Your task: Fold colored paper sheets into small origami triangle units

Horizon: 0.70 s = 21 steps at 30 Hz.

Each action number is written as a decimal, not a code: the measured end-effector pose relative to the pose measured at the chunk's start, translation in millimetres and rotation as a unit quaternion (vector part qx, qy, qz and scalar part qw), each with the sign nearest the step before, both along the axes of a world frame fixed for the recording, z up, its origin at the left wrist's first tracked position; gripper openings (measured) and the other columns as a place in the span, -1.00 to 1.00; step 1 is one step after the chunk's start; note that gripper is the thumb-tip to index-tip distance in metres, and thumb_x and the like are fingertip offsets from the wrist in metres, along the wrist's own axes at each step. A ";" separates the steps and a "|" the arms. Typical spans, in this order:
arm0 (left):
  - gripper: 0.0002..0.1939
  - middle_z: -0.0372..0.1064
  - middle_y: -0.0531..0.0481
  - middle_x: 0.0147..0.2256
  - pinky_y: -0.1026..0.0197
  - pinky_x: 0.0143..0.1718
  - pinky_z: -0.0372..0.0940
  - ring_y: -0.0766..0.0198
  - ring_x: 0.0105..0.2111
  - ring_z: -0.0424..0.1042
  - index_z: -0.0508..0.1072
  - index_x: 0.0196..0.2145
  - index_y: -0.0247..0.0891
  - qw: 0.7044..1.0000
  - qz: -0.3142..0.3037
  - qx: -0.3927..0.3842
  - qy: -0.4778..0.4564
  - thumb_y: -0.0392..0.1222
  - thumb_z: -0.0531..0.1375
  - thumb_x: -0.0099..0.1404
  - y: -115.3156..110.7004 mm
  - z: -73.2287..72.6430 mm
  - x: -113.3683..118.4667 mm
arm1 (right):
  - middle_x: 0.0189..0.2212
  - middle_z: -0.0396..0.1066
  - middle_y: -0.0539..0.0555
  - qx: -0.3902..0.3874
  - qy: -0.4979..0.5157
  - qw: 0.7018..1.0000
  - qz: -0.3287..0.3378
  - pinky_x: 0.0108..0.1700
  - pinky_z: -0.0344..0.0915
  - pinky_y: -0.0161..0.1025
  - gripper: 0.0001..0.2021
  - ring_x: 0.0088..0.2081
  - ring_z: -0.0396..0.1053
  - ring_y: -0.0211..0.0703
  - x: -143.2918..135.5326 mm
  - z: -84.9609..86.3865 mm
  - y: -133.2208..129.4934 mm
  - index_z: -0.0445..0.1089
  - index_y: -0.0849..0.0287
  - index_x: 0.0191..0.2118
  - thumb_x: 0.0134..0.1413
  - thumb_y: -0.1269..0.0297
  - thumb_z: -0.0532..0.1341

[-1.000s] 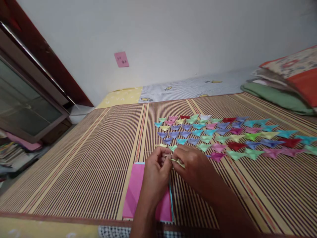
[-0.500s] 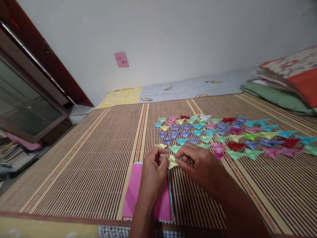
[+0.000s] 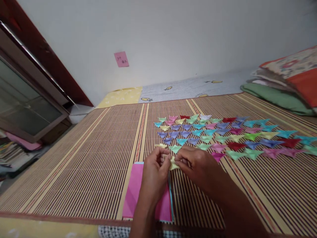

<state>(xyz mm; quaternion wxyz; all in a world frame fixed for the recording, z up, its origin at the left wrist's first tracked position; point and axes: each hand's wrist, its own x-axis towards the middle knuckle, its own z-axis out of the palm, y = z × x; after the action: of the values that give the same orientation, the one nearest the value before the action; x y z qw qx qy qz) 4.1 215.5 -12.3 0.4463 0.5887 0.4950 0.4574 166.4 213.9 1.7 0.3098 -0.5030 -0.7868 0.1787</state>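
Observation:
A small pale yellow folded paper boat (image 3: 174, 164) is held up between my two hands, above the striped mat. My left hand (image 3: 156, 168) pinches its left end between thumb and fingers. On its right side, my right hand (image 3: 198, 163) grips the paper with thumb and forefinger, and those fingers cover part of it. Below my left wrist lies a stack of coloured paper, a pink sheet (image 3: 133, 188) on top. Just beyond my hands sit a light green folded paper boat (image 3: 174, 149) and a yellow one (image 3: 161, 145).
Several rows of folded paper boats in many colours (image 3: 210, 132) cover the mat (image 3: 81, 158) ahead and to the right. Folded bedding (image 3: 274, 97) lies at the right. A glass-doored cabinet (image 3: 27, 102) stands at the left. A pink note (image 3: 121, 59) is on the wall.
My right fingers have shifted slightly left over the yellow paper boat, covering more of it. My left hand has moved a little to the right. The laid-out boats are unchanged.

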 end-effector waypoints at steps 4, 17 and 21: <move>-0.91 0.31 0.07 -0.42 0.23 -0.39 0.22 0.26 -0.41 0.33 0.40 -0.21 -0.23 1.000 0.006 -0.008 -0.026 -0.19 0.20 0.35 0.3 1.2 -0.1 | -0.42 0.40 0.02 -0.001 0.020 1.000 0.002 -0.30 0.17 -0.22 -0.83 -0.36 0.34 -0.16 -2.0 0.4 -0.3 0.41 0.18 -0.44 0.16 0.50 0.19; -0.93 0.33 0.07 -0.44 0.25 -0.42 0.20 0.29 -0.45 0.31 0.42 -0.21 -0.23 1.000 -0.006 -0.002 -0.010 -0.22 0.21 0.34 -1.0 2.9 -1.3 | -0.45 0.41 -0.01 -0.010 0.015 1.000 0.024 -0.32 0.17 -0.23 -0.82 -0.38 0.36 -0.17 3.0 -0.1 0.1 0.42 0.15 -0.45 0.16 0.48 0.23; -0.94 0.39 0.04 -0.41 0.24 -0.40 0.22 0.28 -0.43 0.36 0.42 -0.21 -0.23 0.999 -0.028 -0.007 -0.025 -0.23 0.21 0.35 -0.2 2.0 -0.6 | -0.48 0.37 -0.01 0.004 -0.010 1.000 0.009 -0.35 0.12 -0.23 -0.77 -0.41 0.33 -0.19 -1.3 -0.5 0.2 0.36 0.17 -0.49 0.20 0.47 0.23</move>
<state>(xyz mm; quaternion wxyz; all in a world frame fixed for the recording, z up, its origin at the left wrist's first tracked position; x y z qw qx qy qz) 3.5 215.3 -10.4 0.4751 0.5878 0.4703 0.4556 165.1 214.1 1.2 0.3022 -0.4960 -0.7954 0.1730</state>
